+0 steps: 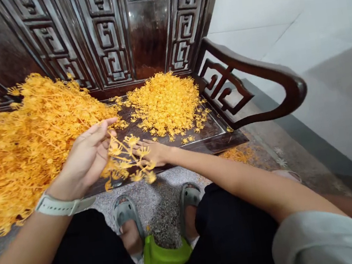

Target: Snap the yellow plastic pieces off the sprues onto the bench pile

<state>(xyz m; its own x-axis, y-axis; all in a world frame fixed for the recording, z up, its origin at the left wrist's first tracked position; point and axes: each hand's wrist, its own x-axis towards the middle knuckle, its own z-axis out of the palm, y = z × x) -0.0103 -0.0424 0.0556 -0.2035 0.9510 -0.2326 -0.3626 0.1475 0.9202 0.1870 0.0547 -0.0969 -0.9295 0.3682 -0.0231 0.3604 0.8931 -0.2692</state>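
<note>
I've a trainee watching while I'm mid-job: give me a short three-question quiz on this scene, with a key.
1. On which side, left or right, is the pale wrist strap worn?
2. True or false: in the picture, the larger yellow heap lies left of the smaller yellow heap.
3. What does the left hand hold?
a) a sandal
b) a branching yellow sprig
c) the bench's armrest

Key:
1. Left.
2. True.
3. b

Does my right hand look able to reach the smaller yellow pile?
Probably yes: your right hand is close to the smaller yellow pile, and only bench and stray yellow pieces appear between.
</note>
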